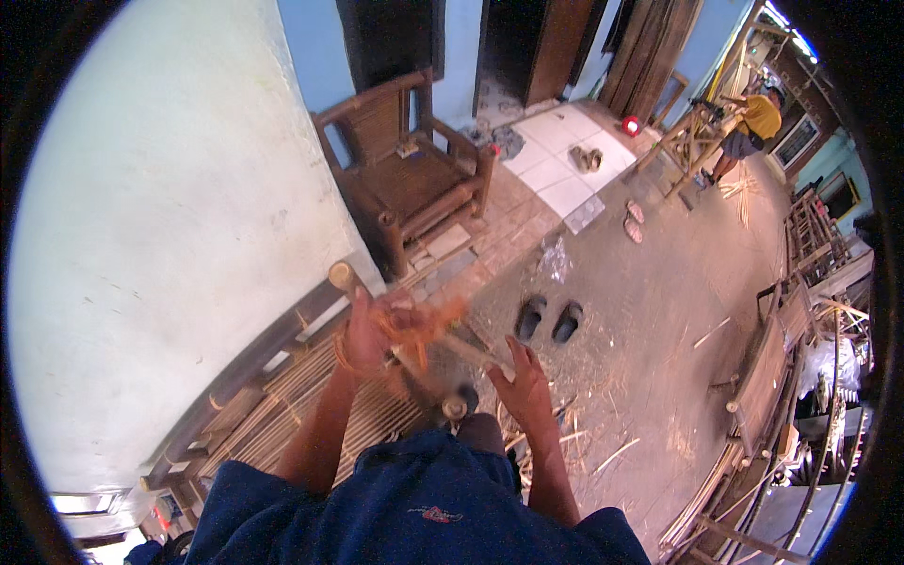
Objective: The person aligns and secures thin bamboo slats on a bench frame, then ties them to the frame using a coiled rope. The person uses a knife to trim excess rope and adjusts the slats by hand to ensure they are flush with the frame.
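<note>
My left hand (365, 336) is raised over the end of a slatted bamboo bench (325, 391). Its fingers are closed on a bunch of orange strands (431, 320), smeared by motion, so the strands' exact kind is unclear. A pale bamboo stick (463, 349) runs from beside this bunch toward my right hand (524, 384). The thumb and fingers of my right hand close around the stick's near end. Part of the stick is hidden behind the blurred strands. Below my hands the round cut end of a bamboo pole (455, 408) shows close to my body.
A brown bamboo armchair (414, 174) stands ahead by the wall. Dark slippers (548, 320) and bamboo shavings lie on the floor. Bamboo furniture parts (767, 367) are stacked along the right. Far off at the right, a person in a yellow top (758, 118) bends over a bamboo frame.
</note>
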Demonstrator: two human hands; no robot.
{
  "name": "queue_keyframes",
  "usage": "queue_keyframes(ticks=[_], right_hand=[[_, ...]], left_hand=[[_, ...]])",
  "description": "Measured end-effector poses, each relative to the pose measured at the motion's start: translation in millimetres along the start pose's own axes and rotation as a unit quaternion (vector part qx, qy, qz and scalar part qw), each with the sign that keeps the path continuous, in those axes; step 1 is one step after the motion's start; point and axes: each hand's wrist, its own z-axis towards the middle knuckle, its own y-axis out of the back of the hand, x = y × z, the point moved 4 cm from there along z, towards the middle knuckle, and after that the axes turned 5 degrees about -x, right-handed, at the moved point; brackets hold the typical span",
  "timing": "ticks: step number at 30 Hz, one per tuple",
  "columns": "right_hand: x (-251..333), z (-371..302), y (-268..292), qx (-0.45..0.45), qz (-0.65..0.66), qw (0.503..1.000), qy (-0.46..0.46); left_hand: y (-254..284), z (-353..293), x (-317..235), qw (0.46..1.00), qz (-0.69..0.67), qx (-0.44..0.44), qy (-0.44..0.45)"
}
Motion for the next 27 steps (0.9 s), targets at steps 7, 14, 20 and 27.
queue_keyframes(ticks=[7,14,20,27], right_hand=[[24,10,-34,0.070,0.116,0.986,0.098],[-6,-29,-49,0.248,0.243,0.931,-0.112],[-19,-43,-22,0.069,0.626,0.707,-0.321],[-60,-29,-17,0.004,0.619,0.723,-0.306]], left_hand=[[-36,-41,0,0.986,0.157,0.051,0.019],[9,-54,-22,0.960,0.229,-0.137,-0.084],[7,-65,-24,0.994,0.059,-0.079,-0.037],[-33,-64,-58,0.987,0.021,-0.099,-0.126]])
